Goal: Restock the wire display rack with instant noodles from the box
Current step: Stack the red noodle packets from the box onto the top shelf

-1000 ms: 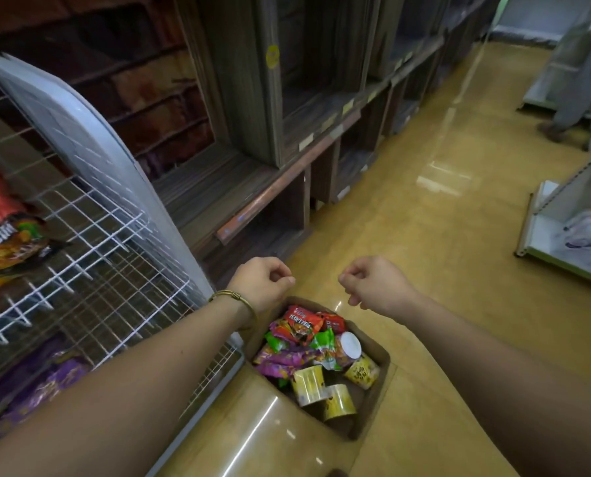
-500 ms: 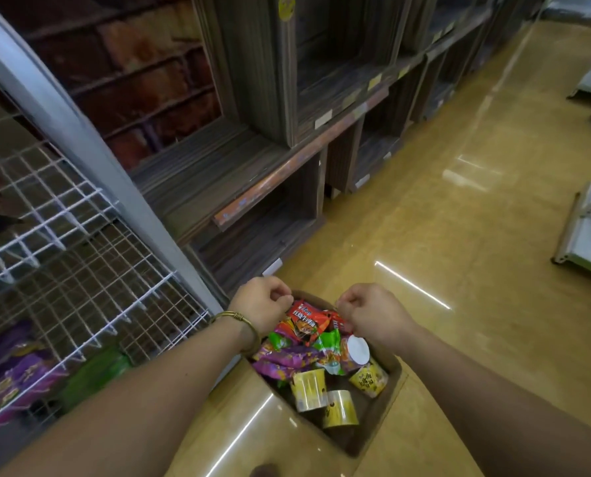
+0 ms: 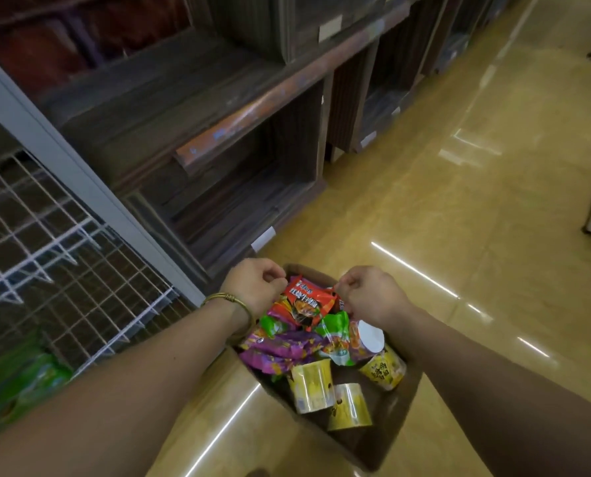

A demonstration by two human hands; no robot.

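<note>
Glossy red packet (image 3: 308,301) atop box (image 3: 390,438) of packets and yellow cups (image 3: 311,383), between clenched left hand (image 3: 252,287) and clenched right hand (image 3: 370,294)

Cardboard box (image 3: 387,438) on floor, noodle packets (image 3: 304,301), cups (image 3: 311,385) inside (wire rack (image 3: 46,256) left).

Dim, warm light, white glare streaks on the glossy floor (image 3: 459,218), soft blur, bowed edges.

Left hand (image 3: 256,287) and right hand (image 3: 373,296), fingers curled, flank a red noodle packet (image 3: 308,301) at the far end of the cardboard box (image 3: 395,432); grip unclear. Yellow cups (image 3: 311,387) lie toward its near end. Wire rack (image 3: 63,270) stands left.
</note>
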